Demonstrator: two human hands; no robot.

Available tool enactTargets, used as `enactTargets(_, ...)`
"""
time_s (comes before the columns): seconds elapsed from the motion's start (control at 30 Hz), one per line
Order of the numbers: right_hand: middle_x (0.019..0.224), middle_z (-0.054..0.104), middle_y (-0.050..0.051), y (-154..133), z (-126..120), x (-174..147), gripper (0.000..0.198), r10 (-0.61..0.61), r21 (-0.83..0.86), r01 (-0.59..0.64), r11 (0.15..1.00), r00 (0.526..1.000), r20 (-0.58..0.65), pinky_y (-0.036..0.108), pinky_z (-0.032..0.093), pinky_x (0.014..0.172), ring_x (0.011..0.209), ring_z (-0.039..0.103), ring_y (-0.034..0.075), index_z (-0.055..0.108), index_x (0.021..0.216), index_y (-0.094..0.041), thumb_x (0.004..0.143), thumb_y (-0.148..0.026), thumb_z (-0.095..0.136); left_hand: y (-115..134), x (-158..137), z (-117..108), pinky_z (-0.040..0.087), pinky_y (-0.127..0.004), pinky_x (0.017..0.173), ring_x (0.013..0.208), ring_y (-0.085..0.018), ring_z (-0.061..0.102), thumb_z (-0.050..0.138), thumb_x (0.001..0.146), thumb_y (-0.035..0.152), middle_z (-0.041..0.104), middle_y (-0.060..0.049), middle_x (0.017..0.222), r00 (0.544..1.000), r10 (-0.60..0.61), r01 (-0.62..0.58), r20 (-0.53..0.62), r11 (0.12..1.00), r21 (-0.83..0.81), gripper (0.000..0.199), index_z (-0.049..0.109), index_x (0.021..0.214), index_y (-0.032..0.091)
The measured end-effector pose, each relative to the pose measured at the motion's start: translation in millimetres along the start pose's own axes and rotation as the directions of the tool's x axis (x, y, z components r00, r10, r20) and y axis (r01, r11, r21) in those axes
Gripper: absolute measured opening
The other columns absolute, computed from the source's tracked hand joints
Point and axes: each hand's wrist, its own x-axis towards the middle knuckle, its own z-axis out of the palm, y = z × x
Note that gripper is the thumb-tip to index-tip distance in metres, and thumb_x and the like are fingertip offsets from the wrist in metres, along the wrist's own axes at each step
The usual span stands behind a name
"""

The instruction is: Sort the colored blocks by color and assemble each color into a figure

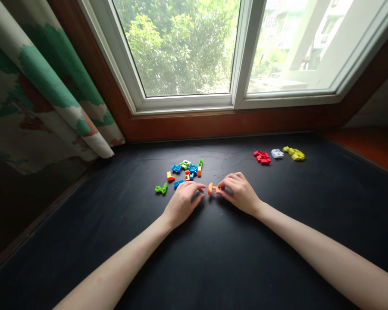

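Note:
Between thumb and fingers my right hand (241, 191) grips a small orange plastic piece (211, 188), whose wider end points left. Just left of it, my left hand (185, 202) rests low over the black surface, thumb and fingertips apart with nothing between them. Behind and beside the left hand lies a loose group of plastic pieces: a blue piece (178, 184) nearest the knuckles, a green piece (161, 188) to the left, an orange piece (170, 176), and larger blue pieces (193, 168) farther back. The right fingertips partly hide the orange piece's near end.
At the back right sit sorted piles: red pieces (262, 157), white pieces (277, 153) and yellow pieces (295, 153). All lie on a black-covered table (200, 267). A window (187, 101) stands behind it, and a patterned curtain (61, 86) hangs at the left.

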Motion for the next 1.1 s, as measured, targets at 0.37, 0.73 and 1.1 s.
enactTargets(0.37,0.092,0.065,0.004,8.9,1.8,-0.7,0.015,0.232,-0.068,-0.228,0.971,0.97,0.068,0.035,0.037,0.081,0.091,0.058,0.022,0.064,0.084,-0.021,0.088,-0.035,0.066,-13.9,0.2,-9.0,0.046,-0.044,0.097,0.112,-0.028,0.058,0.055,0.091,0.018,0.066,-0.012,0.115,0.992,-0.045,0.076,-0.118,0.959,0.273,0.023,0.06,0.113,0.015)
enactTargets(0.73,0.096,0.064,0.005,7.2,0.9,-0.1,0.016,0.206,-0.017,-0.205,0.979,0.974,0.092,0.036,0.038,0.083,0.093,0.057,0.022,0.061,0.086,-0.02,0.091,-0.035,0.063,-17.6,-0.8,-4.2,0.046,-0.045,0.099,0.118,-0.029,0.056,0.054,0.092,0.021,0.062,-0.014,0.123,0.997,-0.053,0.065,-0.053,0.962,0.266,0.026,0.06,0.117,0.015)
enactTargets(1.1,0.098,0.064,0.005,8.1,1.1,0.2,0.012,0.176,0.038,-0.18,0.983,0.979,0.099,0.036,0.038,0.085,0.096,0.058,0.022,0.062,0.084,-0.021,0.088,-0.032,0.067,-14.4,0.0,-4.5,0.046,-0.044,0.099,0.118,-0.028,0.056,0.051,0.093,0.021,0.064,-0.013,0.121,1.0,0.002,0.006,-0.03,0.96,0.28,0.023,0.062,0.113,0.015)
